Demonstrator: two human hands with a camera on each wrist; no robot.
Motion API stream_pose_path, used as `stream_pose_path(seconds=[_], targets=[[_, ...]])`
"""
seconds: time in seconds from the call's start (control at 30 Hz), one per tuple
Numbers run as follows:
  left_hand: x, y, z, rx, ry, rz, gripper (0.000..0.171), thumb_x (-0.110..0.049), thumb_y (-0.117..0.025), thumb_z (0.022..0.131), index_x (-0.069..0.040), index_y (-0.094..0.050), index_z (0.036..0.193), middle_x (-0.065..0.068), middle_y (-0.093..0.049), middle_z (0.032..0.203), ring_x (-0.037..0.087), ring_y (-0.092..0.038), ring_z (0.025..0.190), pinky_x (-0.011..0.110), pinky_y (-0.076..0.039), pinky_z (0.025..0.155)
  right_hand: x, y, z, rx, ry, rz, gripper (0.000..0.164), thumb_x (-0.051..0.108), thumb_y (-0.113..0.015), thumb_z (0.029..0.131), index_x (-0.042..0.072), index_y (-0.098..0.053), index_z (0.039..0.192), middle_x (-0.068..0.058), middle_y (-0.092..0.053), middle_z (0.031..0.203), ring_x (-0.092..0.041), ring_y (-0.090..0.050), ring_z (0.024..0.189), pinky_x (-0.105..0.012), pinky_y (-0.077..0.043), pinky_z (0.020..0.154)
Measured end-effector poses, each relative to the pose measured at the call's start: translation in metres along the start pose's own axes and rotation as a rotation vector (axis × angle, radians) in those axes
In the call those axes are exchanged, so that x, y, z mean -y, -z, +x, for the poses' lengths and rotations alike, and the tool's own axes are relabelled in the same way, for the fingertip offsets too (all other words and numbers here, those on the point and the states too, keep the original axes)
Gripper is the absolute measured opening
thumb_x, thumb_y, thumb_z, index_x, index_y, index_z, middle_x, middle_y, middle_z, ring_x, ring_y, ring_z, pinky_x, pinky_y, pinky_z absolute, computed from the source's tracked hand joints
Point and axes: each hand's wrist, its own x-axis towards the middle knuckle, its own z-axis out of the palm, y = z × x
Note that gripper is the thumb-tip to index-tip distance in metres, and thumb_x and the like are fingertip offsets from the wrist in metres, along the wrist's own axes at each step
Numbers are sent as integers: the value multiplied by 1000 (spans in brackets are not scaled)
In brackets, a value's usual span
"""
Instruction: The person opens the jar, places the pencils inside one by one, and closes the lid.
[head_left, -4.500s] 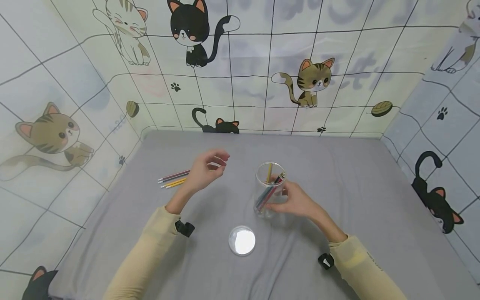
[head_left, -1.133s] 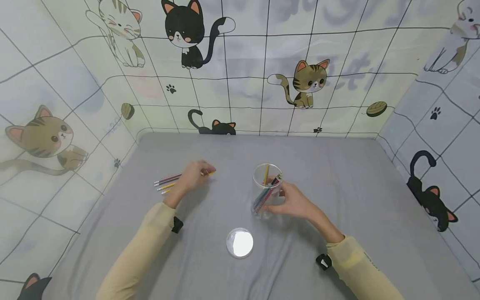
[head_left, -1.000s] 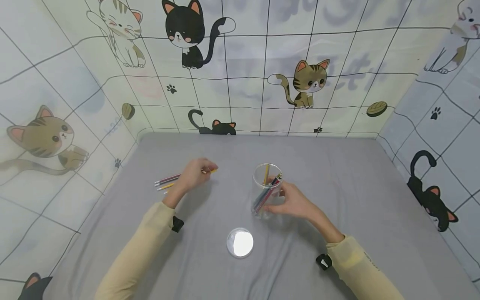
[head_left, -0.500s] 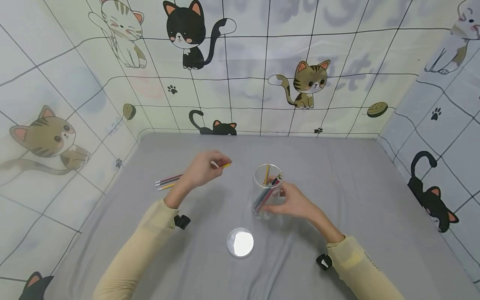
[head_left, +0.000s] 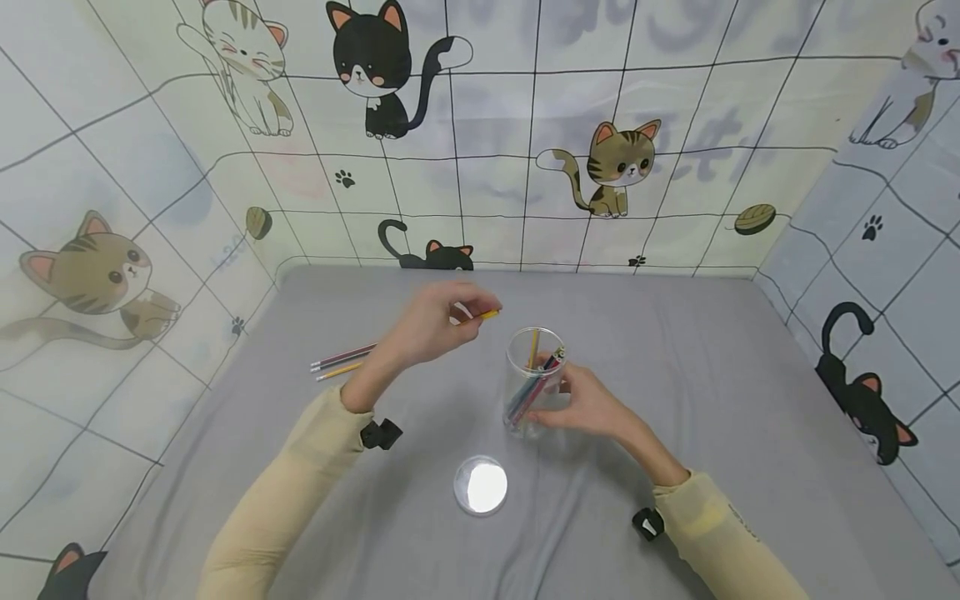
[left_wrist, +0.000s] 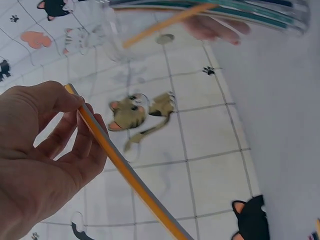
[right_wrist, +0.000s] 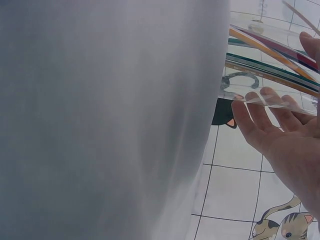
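My left hand (head_left: 435,327) is raised to the left of a clear jar (head_left: 512,385) and pinches a yellow pencil (left_wrist: 127,175) between thumb and fingers. In the left wrist view the pencil slants down and right from the fingertips. The jar stands upright on the grey cloth, held from its right side by my right hand (head_left: 588,404), thumb and fingers curled around it. Several coloured pencils (right_wrist: 280,52) lean inside the jar, a yellow one among them. Its mouth is uncovered.
A few pencils (head_left: 343,363), dark red, dark and yellow, lie on the grey cloth (head_left: 660,333) behind my left wrist. In front of the jar lies a round, shiny disc like a lid (head_left: 482,486). Cat-print sheets (head_left: 495,183) wall in the back and both sides.
My left hand has picked up the yellow pencil from the pile at left and carried it up and right, toward the jar. My right hand keeps its grip on the jar.
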Motion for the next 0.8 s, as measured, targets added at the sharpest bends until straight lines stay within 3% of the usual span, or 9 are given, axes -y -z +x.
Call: stream_pose_path(seconds=[0.33,0.8], targets=[[-45,-2,21,0,-184,-101,25,10,-67,85,-3,-74,105,1,-69,97,12,-63,85,27,-56,74,1,0,-1,-6,3,8,71,15,-87,74,1,-54,134,-7,-65,119,-20,-62,101,-41,-55,84],[-85,-6,40,27,-323,-204,27,14,-63,84,1,-72,106,4,-68,99,9,-61,90,27,-55,78,1,1,-1,-1,29,26,67,16,-88,75,6,-56,133,-1,-65,115,-19,-61,101,-42,-55,83]])
